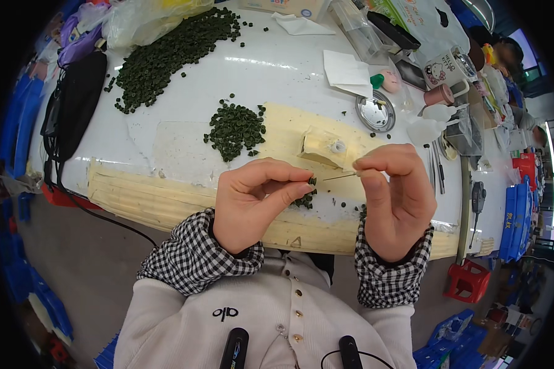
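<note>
My left hand (249, 200) pinches a small dark green ring-like piece (313, 181) between thumb and fingertips. Facing it, my right hand (397, 194) grips a thin needle-like metal rod (337, 177), its tip pointing left toward the piece. A narrow gap seems to lie between tip and piece. Several more green pieces (305, 200) lie below the left fingertips. Just beyond my hands stands a yellow-taped block (319, 149) with a white nozzle-like part on it. A small pile of green pieces (234, 129) sits beyond my left hand.
A far larger heap of green pieces (166, 64) spreads at the back left, near a black bag (83, 107). Toward the right are a round metal dish (375, 114), white squeeze bottles (425, 129) and slim tools (439, 166). Yellow tape (154, 195) covers the table's front edge.
</note>
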{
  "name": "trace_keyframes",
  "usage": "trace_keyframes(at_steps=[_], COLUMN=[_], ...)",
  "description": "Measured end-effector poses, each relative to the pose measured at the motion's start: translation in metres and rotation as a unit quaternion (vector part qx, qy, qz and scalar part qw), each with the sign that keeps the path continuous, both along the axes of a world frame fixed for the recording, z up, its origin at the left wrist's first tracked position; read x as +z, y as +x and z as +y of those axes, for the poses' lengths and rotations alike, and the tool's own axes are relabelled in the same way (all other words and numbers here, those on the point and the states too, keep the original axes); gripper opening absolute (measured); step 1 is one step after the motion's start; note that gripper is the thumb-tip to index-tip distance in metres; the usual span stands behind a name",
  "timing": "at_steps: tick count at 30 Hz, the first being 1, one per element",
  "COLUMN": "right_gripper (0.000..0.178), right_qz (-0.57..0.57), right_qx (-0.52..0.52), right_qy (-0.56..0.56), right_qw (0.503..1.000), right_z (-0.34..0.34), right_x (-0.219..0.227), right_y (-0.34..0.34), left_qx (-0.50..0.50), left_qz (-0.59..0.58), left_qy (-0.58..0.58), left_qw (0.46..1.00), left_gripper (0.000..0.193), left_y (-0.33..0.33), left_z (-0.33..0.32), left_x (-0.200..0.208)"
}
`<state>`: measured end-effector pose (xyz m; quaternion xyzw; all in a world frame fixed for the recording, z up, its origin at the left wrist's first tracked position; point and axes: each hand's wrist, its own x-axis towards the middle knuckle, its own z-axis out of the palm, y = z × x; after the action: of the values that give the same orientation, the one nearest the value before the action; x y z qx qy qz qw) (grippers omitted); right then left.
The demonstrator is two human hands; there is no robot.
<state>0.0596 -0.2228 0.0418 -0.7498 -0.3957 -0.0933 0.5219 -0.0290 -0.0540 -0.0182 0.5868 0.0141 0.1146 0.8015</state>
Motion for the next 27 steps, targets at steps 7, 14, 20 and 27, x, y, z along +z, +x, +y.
trace_keyframes(at_steps=[7,14,20,27], right_gripper=[0.010,0.011,0.010,0.010], right_qz=[0.108,0.125,0.091,0.151], right_qx=[0.082,0.093,0.091,-0.003], right_qy=[0.025,0.038,0.006,0.097], right_qw=[0.991,0.987,0.992,0.984], right_z=[0.008,0.009,0.008,0.010], right_x=[-0.010,-0.014,-0.012,-0.013], right_y=[-0.001,-0.001,0.001,0.000], left_qx=[-0.004,-0.005,-0.005,-0.002], left_qz=[-0.011,-0.014,-0.017,-0.013], left_qy=[0.007,0.003,0.009,0.022], left_qw=[1.000,1.000,1.000,1.000], left_gripper=[0.020,0.019,0.020,0.020], left_y=[0.000,0.000,0.001,0.000], left_z=[0.000,0.000,0.000,0.000], left_x=[-0.002,-0.003,-0.003,-0.002])
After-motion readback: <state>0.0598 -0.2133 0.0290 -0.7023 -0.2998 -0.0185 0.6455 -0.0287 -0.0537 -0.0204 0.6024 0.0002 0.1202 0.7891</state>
